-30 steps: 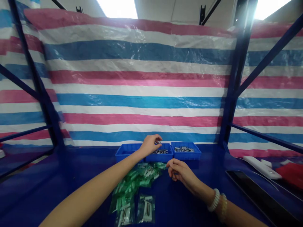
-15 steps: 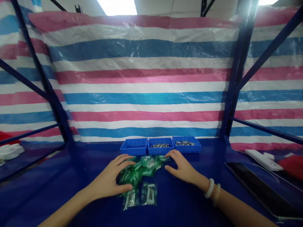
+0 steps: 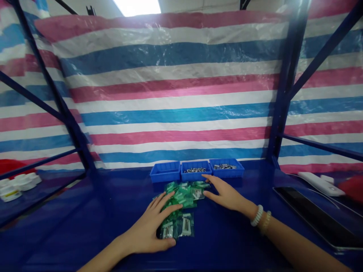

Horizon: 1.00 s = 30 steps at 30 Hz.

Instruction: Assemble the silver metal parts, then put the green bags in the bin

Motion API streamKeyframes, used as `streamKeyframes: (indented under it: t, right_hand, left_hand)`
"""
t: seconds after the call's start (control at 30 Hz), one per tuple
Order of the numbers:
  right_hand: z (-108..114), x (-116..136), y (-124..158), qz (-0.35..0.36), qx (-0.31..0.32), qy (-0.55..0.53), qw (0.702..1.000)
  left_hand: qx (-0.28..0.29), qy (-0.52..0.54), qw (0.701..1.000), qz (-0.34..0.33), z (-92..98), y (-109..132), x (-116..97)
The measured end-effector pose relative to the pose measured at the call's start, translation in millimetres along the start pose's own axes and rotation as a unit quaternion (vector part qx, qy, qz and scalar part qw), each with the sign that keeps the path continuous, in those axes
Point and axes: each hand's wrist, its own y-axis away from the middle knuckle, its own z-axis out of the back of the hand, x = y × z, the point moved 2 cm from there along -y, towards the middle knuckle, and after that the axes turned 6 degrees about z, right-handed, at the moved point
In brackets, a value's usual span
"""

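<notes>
A single head-worn camera is looking forward and slightly down from the person's own standpoint, facing a striped tarp (image 3: pixel 176 94) hung behind the blue bench (image 3: pixel 85 211). It is sitting close, so both forearms are entering from the bottom edge while the frame posts are bending outward at the sides.

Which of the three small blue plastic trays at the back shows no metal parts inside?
The leftmost blue plastic tray; no parts show in it, while the middle tray and right tray hold small silver metal pieces.
</notes>
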Motion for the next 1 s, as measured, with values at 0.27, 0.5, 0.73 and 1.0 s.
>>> streamKeyframes:
  t: [0.27, 0.5, 0.73, 1.0]
  right_hand:
    - [2.3, 11.1, 6.2, 0.037, 0.096, 0.023, 0.994]
    - [-5.2, 8.3, 4.7, 0.068, 0.142, 0.026, 0.987]
    - [-17.7, 11.7, -9.2, 0.133, 0.117, 0.141, 0.974]
    - [0.7, 2.6, -10.5, 0.089, 0.032, 0.035, 0.995]
  left_hand:
    - [0.005, 0.04, 0.998, -0.055, 4.7, -2.8, -15.8]
    - [-0.064, 0.046, 0.995, -0.06, 1.0, -12.6, -21.2]
    - [-0.105, 0.088, 0.99, 0.046, -11.1, -43.4, -25.9]
    - [-0.194, 0.171, 0.964, 0.065, 10.2, -49.9, -3.2]
